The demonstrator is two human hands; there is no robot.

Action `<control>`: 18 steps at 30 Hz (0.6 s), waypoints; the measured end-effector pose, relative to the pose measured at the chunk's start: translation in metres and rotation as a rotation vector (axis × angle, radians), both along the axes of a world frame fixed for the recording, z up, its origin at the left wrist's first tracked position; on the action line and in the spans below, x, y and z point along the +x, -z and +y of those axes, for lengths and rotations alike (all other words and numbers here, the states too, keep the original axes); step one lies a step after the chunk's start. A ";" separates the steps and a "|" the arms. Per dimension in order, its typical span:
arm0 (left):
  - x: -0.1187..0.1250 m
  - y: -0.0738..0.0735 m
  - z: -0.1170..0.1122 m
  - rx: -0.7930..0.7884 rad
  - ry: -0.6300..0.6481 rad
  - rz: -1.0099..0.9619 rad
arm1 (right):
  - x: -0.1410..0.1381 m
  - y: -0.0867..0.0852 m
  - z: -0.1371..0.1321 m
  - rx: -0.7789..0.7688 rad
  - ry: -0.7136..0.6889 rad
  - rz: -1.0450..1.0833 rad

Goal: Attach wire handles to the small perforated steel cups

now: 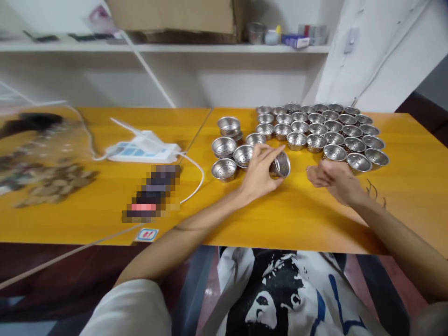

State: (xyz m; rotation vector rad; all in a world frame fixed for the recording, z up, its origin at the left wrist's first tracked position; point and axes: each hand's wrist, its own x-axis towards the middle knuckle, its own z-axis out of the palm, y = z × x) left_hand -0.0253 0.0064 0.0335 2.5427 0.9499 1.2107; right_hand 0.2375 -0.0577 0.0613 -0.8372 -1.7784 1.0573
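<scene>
My left hand (259, 173) grips a small perforated metal cup (283, 164) between thumb and fingers. The cup is tipped on its side just above the table, its opening turned to the right. To the right of it, my right hand (338, 181) is closed with the fingers curled together; what they hold, if anything, is hidden. Close behind my right hand stands another perforated cup (335, 152), one of many in packed rows. Beside my left hand is a smaller group of such cups (224, 170), some of them stacked.
Thin dark wires (373, 190) lie right of my right hand. On the left are a white power strip (143, 148), a pixelated dark object (152, 193), a white cable (202, 179) and a pile of brown pieces (63, 184). A shelf (196, 48) runs behind the yellow table (280, 224).
</scene>
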 end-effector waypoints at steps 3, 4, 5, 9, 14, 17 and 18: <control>-0.043 -0.036 0.012 0.052 -0.201 -0.146 | 0.034 -0.018 0.003 0.154 0.103 -0.229; -0.060 -0.046 0.017 0.048 -0.268 -0.206 | 0.048 -0.019 0.004 0.246 0.167 -0.387; -0.076 -0.052 0.021 0.034 -0.351 -0.249 | 0.062 -0.017 0.004 0.334 0.232 -0.543; -0.113 -0.046 0.041 -0.124 -0.503 -0.193 | 0.111 0.010 -0.008 0.489 0.390 -0.950; -0.111 -0.032 0.064 -0.345 -0.658 -0.015 | 0.126 0.024 -0.030 0.465 0.347 -1.207; -0.114 -0.029 0.073 -0.392 -0.711 0.081 | 0.102 0.006 -0.012 0.468 0.439 -1.285; -0.117 -0.027 0.075 -0.340 -0.692 0.085 | 0.089 -0.001 0.000 0.459 0.468 -1.303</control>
